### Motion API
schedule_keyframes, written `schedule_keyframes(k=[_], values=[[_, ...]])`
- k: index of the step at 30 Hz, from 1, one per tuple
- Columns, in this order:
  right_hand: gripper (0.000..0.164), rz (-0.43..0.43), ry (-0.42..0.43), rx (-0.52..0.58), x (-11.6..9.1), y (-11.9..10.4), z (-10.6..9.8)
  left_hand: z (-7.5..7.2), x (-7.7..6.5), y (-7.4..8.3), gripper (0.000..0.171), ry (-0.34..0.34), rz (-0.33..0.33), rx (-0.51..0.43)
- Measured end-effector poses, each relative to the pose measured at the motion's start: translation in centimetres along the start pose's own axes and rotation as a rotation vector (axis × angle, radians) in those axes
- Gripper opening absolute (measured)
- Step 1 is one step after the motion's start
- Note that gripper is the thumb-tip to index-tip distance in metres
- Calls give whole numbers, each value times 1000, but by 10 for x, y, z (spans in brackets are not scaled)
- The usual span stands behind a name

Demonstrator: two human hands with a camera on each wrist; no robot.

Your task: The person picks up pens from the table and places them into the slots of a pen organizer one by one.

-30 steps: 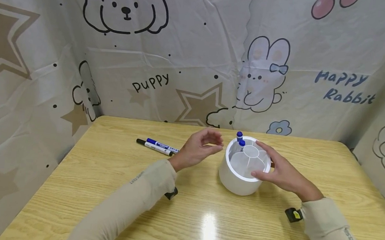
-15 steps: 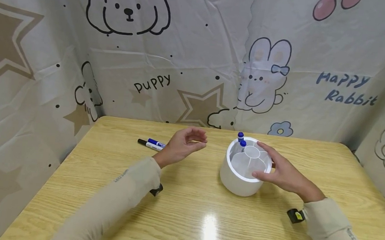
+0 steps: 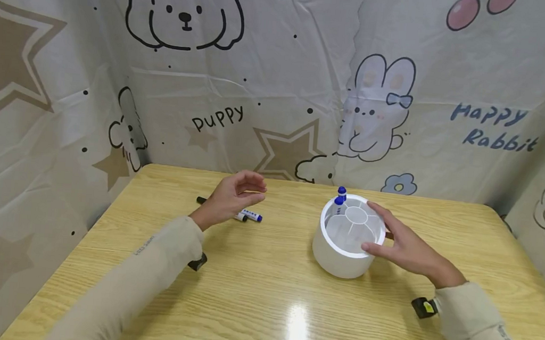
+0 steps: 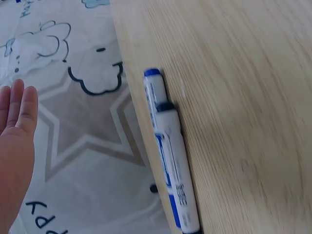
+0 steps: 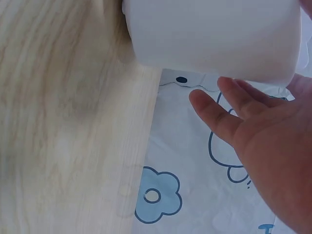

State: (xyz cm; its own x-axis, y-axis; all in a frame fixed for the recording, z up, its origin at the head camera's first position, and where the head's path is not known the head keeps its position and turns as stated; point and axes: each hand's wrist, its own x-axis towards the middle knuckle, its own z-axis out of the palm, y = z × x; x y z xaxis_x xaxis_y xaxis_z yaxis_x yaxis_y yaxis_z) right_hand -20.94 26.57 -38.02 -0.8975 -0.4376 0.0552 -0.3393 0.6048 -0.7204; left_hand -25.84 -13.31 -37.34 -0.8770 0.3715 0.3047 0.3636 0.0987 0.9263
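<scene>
The right hand (image 3: 410, 251) grips one white holder (image 3: 341, 262) containing two blue-capped markers (image 3: 339, 202). Well apart from it, the left hand (image 3: 228, 197), fingers loosely bent, hovers near two tabletop markers (image 4: 175, 156).

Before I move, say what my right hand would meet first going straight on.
The white divided pen organizer, directly ahead of the right hand; how much gap lies before the palm is hard to tell.

Mod. bright, even light; white glare streak (image 3: 297, 332) on desk (image 3: 254, 280) nearside of white holder (image 3: 339, 263), backdrop (image 3: 291, 59) behind it greyer. L-wrist view soft: print on markers (image 4: 178, 170) left of holder fuzzy.
</scene>
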Motion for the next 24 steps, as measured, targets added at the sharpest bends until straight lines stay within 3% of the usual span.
schedule_keyframes(k=[11,24], values=[[103,-26,-80,43,8,-2,-11,-26,-12,-12,35,-70,-47,75],[100,-13,-78,25,9,0,-10,-43,-18,-18,34,-136,-98,200]])
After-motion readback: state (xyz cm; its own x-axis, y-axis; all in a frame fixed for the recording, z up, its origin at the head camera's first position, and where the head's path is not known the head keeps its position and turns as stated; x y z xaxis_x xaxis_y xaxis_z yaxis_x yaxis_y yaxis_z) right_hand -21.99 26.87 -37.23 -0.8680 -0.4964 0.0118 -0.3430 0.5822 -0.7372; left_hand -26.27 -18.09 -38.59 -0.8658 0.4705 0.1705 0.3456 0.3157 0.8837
